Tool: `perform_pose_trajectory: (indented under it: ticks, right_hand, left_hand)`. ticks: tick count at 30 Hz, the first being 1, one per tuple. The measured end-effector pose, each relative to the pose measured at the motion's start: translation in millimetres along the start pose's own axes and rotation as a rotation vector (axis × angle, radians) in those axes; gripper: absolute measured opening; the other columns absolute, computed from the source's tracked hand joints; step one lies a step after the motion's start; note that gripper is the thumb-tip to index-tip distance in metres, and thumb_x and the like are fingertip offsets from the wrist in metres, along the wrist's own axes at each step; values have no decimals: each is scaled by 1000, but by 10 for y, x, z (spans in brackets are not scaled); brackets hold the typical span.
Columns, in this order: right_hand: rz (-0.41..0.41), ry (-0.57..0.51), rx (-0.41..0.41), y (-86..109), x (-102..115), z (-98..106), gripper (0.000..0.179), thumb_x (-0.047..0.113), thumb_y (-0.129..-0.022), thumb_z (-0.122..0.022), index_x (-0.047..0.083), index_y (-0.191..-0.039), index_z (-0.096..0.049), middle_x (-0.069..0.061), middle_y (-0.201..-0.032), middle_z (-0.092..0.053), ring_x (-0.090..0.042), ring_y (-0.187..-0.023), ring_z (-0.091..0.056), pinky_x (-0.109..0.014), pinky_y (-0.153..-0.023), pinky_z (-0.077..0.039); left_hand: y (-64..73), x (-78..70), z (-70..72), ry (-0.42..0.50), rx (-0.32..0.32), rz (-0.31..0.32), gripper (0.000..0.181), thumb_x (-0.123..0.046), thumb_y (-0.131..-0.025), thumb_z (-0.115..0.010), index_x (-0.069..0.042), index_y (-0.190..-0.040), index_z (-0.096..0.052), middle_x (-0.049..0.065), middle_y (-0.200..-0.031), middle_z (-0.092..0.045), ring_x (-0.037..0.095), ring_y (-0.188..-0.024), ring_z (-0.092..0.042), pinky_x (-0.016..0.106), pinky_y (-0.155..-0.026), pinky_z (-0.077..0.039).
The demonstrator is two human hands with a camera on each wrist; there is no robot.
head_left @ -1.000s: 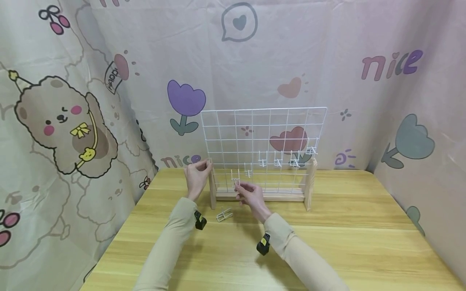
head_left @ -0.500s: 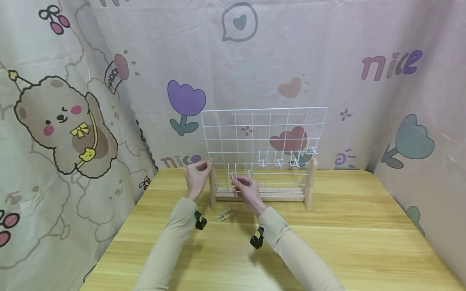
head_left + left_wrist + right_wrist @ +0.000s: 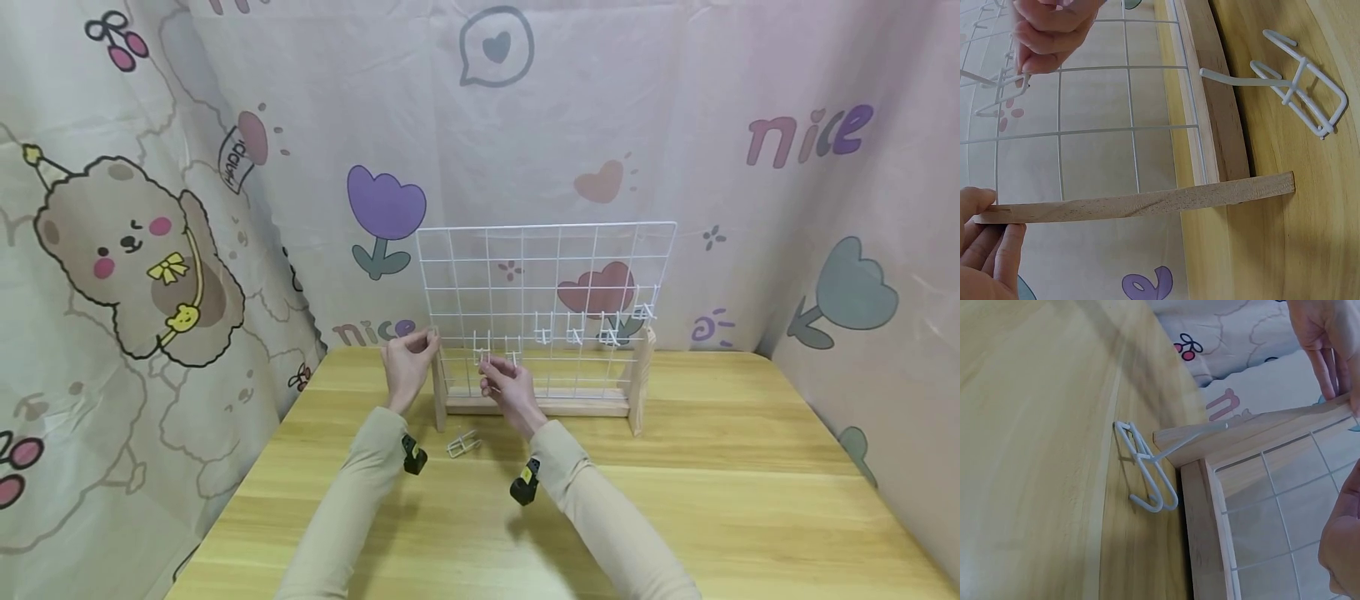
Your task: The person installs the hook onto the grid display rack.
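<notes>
A white wire grid (image 3: pixel 504 300) stands upright in a wooden frame. My left hand (image 3: pixel 406 367) pinches the top of its left wooden post (image 3: pixel 1129 203); in the left wrist view, thumb and fingers lie on opposite sides of the wood. My right hand (image 3: pixel 512 390) pinches a white wire hook (image 3: pixel 482 343) against the lower left part of the grid; fingers cover its lower end. Right of it, several similar hooks (image 3: pixel 574 333) hang on the grid, one near the right edge sitting higher. In the right wrist view, the right hand shows only partly, at the right edge.
One loose white wire hook (image 3: pixel 463 444) lies on the wooden table (image 3: pixel 712 483) in front of the frame's left foot, its prong sticking up. A wooden base bar (image 3: pixel 585 407) joins the posts. A printed cloth (image 3: pixel 495 142) hangs behind and at both sides.
My right hand has moved a little left and up, bringing the hook from in front of the grid to against its wires. The left hand keeps its place on the post.
</notes>
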State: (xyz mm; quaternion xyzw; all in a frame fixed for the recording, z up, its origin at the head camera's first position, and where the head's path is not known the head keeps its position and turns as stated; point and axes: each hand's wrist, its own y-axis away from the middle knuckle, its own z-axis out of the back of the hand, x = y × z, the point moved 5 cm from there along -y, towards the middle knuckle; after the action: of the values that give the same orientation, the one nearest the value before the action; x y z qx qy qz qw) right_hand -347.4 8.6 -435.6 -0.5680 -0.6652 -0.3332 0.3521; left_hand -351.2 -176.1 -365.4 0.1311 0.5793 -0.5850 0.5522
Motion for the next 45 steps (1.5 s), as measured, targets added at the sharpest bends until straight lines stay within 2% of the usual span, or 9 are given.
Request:
perform_pose_trajectory:
  ticks: [2,8,17,20,26,30,34,38,45]
  right_hand:
    - [-8,-12,-13,-10,-4,6,30,4,-96,-64,-9,-123,-59,2,-82,-67,-5,-61,-58,-15,-56,-49]
    - [-13,-28,-42,-50,-22,32,19,3,-96,-64,-3,-113,-64,1,-81,-67,-5,-59,-58,-15,-55,-49]
    - [-2,-16,-16,-30,-31,60,8,2,-96,-64,-1,-103,-65,-1,-81,-68,-6,-58,-58,-16,-54,-49]
    - [-8,-14,-17,-17,-35,70,6,2,-95,-64,1,-101,-66,0,-81,-68,-6,-58,-59,-16,-54,-50]
    - [-21,1,-7,-13,-48,77,23,3,-96,-64,-8,-116,-62,0,-82,-68,-6,-59,-59,-16,-55,-50]
    - [-35,10,-8,-2,-52,82,17,4,-96,-64,-3,-112,-64,-1,-84,-67,-6,-60,-59,-16,-56,-50]
    - [-41,23,-10,17,-45,89,17,5,-96,-65,-2,-111,-65,-2,-86,-67,-6,-61,-59,-16,-56,-49]
    - [-43,29,-6,29,-42,101,28,6,-96,-65,-8,-120,-60,-2,-89,-68,-6,-62,-59,-16,-56,-49]
    - [-48,42,0,18,-59,118,34,6,-97,-64,-11,-125,-55,-1,-88,-68,-5,-63,-59,-15,-57,-49]
  left_hand:
    - [3,0,-2,-8,-4,-3,21,-12,-87,-77,0,-104,-78,19,-95,-78,33,-84,-78,41,-79,-61]
    - [11,-14,2,-8,-13,-4,21,-12,-86,-77,0,-103,-78,19,-94,-78,33,-83,-78,28,-74,-59]
    - [3,13,-6,-2,-4,8,21,-12,-87,-76,1,-104,-77,20,-95,-78,35,-85,-77,45,-91,-56]
    - [-1,17,-7,7,-2,16,22,-11,-87,-77,1,-104,-77,21,-95,-77,37,-85,-77,46,-96,-51]
    - [-2,5,-7,-8,-6,5,21,-11,-86,-76,-1,-104,-78,20,-94,-77,38,-86,-76,44,-102,-41]
    - [2,5,-9,-7,-6,1,21,-11,-86,-76,0,-104,-78,21,-94,-77,39,-86,-76,45,-104,-38]
    - [3,10,-7,2,-4,4,21,-11,-87,-76,0,-104,-78,21,-94,-77,38,-84,-76,45,-103,-43]
    - [3,14,-7,-2,-5,3,22,-12,-87,-76,1,-105,-77,20,-94,-77,37,-84,-76,45,-98,-49]
    - [3,15,-6,-22,-10,-7,22,-12,-87,-76,0,-106,-77,19,-95,-78,33,-84,-78,37,-79,-60]
